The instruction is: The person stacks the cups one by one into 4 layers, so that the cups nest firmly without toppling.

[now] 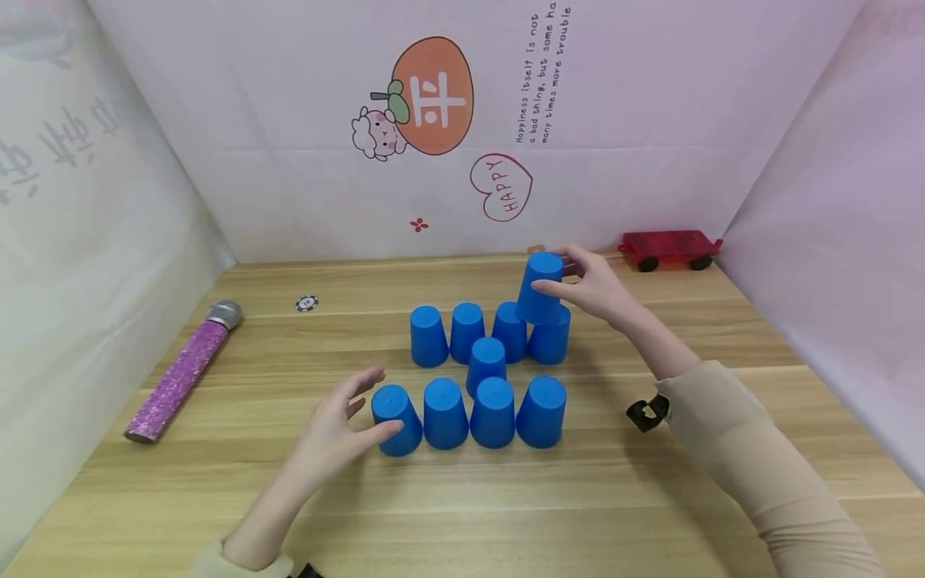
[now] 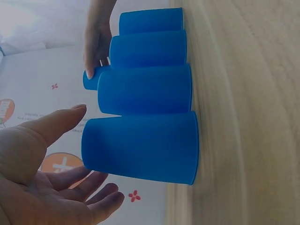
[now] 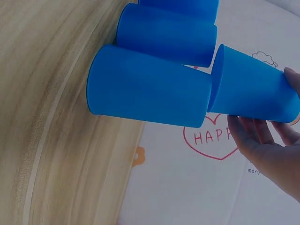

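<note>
My right hand (image 1: 588,282) grips an upside-down blue plastic cup (image 1: 539,287) between thumb and fingers. That cup is over the right end of the back row, overlapping the rightmost cup (image 1: 549,341) there; in the right wrist view its rim meets the top edge of a standing cup (image 3: 147,86). Around the leftmost cup (image 1: 397,421) of the front row, my left hand (image 1: 334,429) holds its thumb and fingers spread apart. In the left wrist view this hand sits at the base end of the near cup (image 2: 140,147); whether a fingertip touches it, I cannot tell.
Several inverted blue cups form a front row (image 1: 494,413) and a back row (image 1: 429,337), with a single cup (image 1: 487,365) between them. A purple glitter microphone (image 1: 184,369) lies at left, near a poker chip (image 1: 307,303). Back right stands a red toy wagon (image 1: 670,247).
</note>
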A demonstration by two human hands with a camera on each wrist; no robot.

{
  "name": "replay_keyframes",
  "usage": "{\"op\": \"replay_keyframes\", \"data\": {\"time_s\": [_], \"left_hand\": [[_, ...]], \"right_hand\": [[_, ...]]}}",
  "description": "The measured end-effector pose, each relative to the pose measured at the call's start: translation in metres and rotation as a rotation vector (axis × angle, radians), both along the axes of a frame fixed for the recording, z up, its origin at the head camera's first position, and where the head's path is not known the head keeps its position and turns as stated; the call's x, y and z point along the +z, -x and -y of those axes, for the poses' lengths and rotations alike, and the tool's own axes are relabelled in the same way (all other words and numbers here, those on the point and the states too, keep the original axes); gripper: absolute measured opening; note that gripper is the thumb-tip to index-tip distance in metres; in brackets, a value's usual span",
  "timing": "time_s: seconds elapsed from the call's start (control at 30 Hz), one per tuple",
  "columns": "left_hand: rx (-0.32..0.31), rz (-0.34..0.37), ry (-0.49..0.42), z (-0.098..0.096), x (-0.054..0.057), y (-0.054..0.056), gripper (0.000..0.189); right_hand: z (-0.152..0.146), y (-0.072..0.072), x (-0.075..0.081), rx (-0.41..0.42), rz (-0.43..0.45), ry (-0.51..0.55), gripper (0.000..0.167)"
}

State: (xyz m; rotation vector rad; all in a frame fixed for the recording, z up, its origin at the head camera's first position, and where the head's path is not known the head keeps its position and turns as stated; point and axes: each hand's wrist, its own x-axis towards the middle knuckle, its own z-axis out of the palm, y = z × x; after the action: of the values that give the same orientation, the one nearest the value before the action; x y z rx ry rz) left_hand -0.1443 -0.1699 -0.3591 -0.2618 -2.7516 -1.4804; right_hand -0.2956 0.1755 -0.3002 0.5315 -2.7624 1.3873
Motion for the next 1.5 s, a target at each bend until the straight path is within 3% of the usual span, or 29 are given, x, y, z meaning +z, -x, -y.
{"op": "replay_keyframes", "data": {"time_s": [0.33,0.87,1.23,1.5], "left_hand": [[0.018,0.069,-0.011,-0.006,-0.006,0.004,0.061],[0.045,0.087,-0.019,-0.007,-0.012,0.006,0.057],[0.069,0.109,-0.046,-0.006,-0.01,0.005,0.052],[0.056,0.055,-0.082,0.0,-0.004,0.009,0.05]], "right_hand": [[0.0,0.003,-0.007,0.044,-0.024,0.016,0.051],[-0.001,0.004,-0.009,0.055,-0.038,0.014,0.052],[-0.006,-0.002,-0.008,0.031,-0.023,-0.01,0.067],[-0.021,-0.012,-0.008,-0.005,0.021,0.05,0.065]]}}
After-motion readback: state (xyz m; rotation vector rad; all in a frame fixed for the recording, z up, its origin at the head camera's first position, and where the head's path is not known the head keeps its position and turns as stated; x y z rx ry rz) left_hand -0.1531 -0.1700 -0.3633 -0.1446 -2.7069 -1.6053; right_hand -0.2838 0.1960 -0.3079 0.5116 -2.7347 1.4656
